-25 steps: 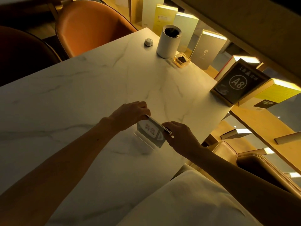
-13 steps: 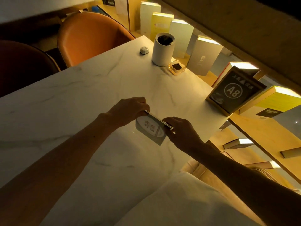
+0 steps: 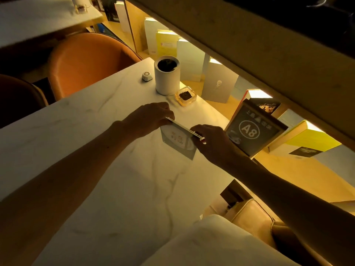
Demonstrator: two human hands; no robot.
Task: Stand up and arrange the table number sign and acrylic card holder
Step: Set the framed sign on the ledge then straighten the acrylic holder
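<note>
On marble table [image 3: 76, 146] | acrylic card holder [image 3: 177, 142] upright, printed card inside | both hands gripping

White marble table [image 3: 80, 135] carried few things. White cylinder container [image 3: 166, 78] stood near far edge, small round button device [image 3: 147, 76] just beside it, clear ashtray [image 3: 185, 96] close by. Acrylic card holder [image 3: 177, 142] upright on top. A8 table number sign [image 3: 253, 129] at right edge.

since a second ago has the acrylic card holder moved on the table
Yes. The acrylic card holder, held by both hands, has shifted toward the A8 sign and white cylinder.
</note>
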